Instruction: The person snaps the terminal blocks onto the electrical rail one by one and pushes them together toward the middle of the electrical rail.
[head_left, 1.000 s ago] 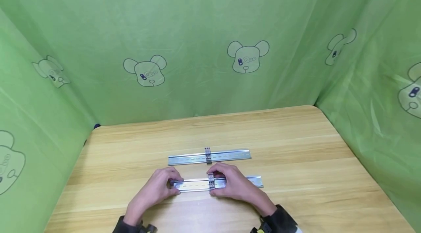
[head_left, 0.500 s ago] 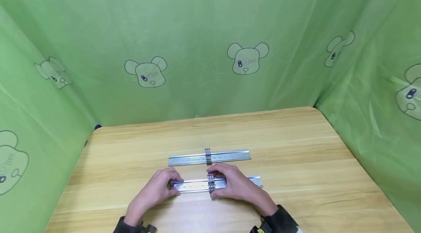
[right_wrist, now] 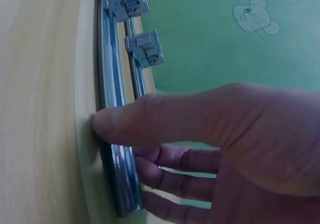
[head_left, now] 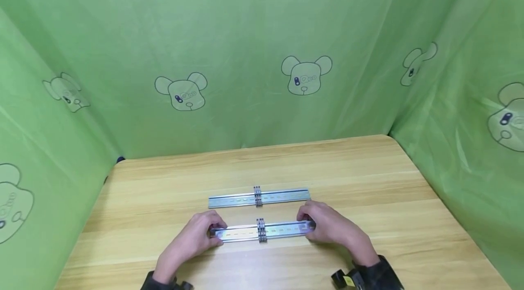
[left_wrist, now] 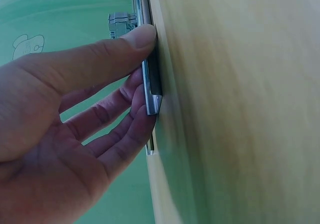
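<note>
Item: long slotted silver metal mounting rail (head_left: 262, 231), lower centre of the head view, lying flat on the light wooden tabletop (head_left: 368, 180). Carries a small grey plastic clip-on terminal block (head_left: 260, 230) at mid-length. Handling, by judgement: rigid, fairly light, smooth and likely slippery, edges thin; best taken at both ends.

Grip: left hand (head_left: 192, 240) pinches the left end, thumb in front, fingers behind; right hand (head_left: 331, 228) pinches the right end likewise.

Adjacent: second matching silver rail (head_left: 259, 198) with its own grey block (head_left: 257, 195), just above. Green fabric backdrop (head_left: 245, 30) printed with bear heads. No readable writing.
</note>
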### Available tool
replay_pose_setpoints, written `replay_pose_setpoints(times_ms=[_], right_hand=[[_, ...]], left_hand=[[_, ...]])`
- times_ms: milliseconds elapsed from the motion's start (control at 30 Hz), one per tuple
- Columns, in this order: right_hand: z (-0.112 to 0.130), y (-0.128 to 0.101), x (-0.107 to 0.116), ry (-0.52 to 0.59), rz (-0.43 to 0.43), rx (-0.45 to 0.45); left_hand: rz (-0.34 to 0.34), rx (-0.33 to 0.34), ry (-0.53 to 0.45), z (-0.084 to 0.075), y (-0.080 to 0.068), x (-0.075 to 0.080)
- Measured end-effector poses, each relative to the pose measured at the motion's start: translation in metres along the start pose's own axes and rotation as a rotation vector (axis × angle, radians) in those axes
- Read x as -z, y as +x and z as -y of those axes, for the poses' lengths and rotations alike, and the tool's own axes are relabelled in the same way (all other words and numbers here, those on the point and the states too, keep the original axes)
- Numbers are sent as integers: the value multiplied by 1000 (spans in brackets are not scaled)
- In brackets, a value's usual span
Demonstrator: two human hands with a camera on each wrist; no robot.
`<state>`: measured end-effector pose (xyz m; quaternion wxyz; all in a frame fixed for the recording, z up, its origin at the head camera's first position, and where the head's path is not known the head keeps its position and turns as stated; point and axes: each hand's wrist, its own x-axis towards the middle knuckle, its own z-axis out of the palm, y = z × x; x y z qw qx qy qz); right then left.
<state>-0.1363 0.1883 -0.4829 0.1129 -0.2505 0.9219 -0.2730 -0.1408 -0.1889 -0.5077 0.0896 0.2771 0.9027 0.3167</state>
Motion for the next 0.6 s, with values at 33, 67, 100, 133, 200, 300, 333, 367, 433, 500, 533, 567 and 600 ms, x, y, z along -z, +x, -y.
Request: replay_pose_setpoints(times_ms=[33, 67, 100, 133, 200, 300, 333, 367, 433, 500, 533, 567, 600], right_hand=[[-2, 0, 0, 3, -2, 1], [-3, 1, 0, 7, -3, 3], [-5, 1, -1, 10, -4, 6], [-6, 2, -1, 13, -6, 9], [-8, 3, -1, 17, -5, 14], [-9, 4, -1, 16, -12, 17], [-9, 4, -1, 19, -13, 18], [-9, 4, -1, 22, -14, 17], [-10, 4, 0, 37, -12, 18], [-11, 2, 1, 69, -6, 12], [-12, 2, 2, 86, -8, 10], [-13, 1, 3, 100, -15, 4], [-15, -1, 5, 113, -32, -4]], left_hand=[[-2, -2, 1, 0, 0, 0], [-3, -4, 1, 1, 0, 0], [-6, -7, 2, 1, 0, 0], [-8, -8, 6, 1, 0, 0], [-15, -11, 14, 0, 0, 0], [-26, -17, 34, 0, 1, 0], [-26, -16, 39, 0, 1, 0], [-26, -17, 41, 1, 1, -1], [-21, -16, 41, 2, 1, -1], [-9, -10, 18, 4, 1, 0], [-1, -4, 0, 5, 0, 2], [1, -4, -18, 6, -1, 3], [0, -7, -37, 8, -2, 6]])
